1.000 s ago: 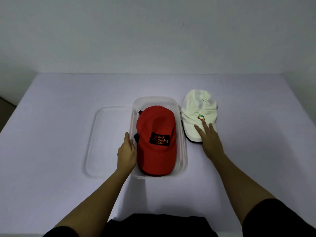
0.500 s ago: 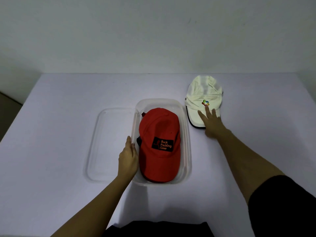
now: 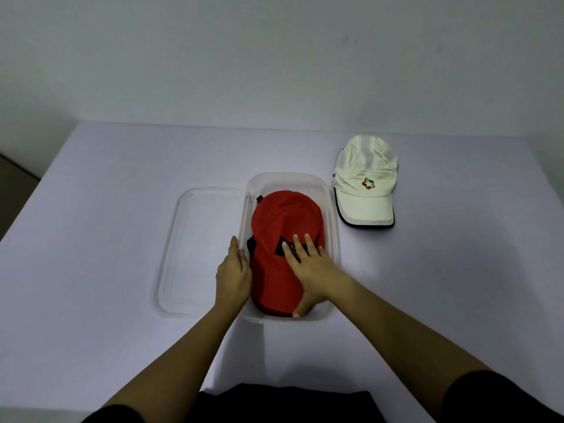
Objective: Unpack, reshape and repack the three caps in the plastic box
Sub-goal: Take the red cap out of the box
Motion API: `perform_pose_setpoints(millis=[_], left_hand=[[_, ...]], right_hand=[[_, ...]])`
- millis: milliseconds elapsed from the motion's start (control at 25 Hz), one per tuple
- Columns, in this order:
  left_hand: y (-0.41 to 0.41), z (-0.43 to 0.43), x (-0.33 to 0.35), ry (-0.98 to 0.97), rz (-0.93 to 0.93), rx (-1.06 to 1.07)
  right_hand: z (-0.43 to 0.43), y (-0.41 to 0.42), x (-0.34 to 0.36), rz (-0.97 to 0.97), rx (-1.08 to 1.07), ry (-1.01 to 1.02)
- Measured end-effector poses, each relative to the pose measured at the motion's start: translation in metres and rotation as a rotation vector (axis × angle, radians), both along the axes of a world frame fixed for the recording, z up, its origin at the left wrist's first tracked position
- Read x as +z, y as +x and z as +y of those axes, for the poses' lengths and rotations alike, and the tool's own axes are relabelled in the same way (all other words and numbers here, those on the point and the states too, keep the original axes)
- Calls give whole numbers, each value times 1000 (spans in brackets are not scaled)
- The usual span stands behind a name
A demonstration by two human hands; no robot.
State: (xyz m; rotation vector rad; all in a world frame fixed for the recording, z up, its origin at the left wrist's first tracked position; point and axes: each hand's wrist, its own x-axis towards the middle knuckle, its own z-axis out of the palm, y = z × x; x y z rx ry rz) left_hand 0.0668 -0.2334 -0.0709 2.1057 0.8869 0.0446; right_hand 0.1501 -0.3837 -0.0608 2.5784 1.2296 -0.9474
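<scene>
Head view:
Table (image 3: 122,239): pale lilac top against a plain light wall; it carries everything here.
Plastic box (image 3: 334,227): clear, open, lying lengthwise near the middle of the tabletop, a little toward the near edge.
Lid (image 3: 195,251): clear, flat on the tabletop, touching the box's left wall.
Red cap (image 3: 283,227): inside the box, crown toward the far edge, brim toward the near edge; it fills most of the box. A dark patch with lettering on its front is largely covered by fingers.
Dark cap (image 3: 251,244): only a dark sliver shows under the red cap's left side, inside the box; what exactly it is cannot be told.
White cap (image 3: 366,184): out of the box, on the tabletop toward the far right corner, just beside the box's far right end, brim toward the near edge with a dark rim and a small coloured logo on the front.
Left hand (image 3: 233,276): fingers together, laid along the box's left wall between lid and red cap; whether it grips the wall cannot be told.
Right hand (image 3: 311,267): spread flat on the red cap's front and brim, thumb down at the brim's near edge, fingers wide, nothing enclosed.
In the way: the right hand hides the cap's patch and part of the brim; both forearms cross the near tabletop.
</scene>
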Motion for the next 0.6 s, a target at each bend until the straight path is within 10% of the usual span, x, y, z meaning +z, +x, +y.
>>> perform_pose_setpoints(millis=[600], left_hand=[[-1,1,7,-10,66,-48]], right_hand=[[21,-15,9,-34,7,-165]])
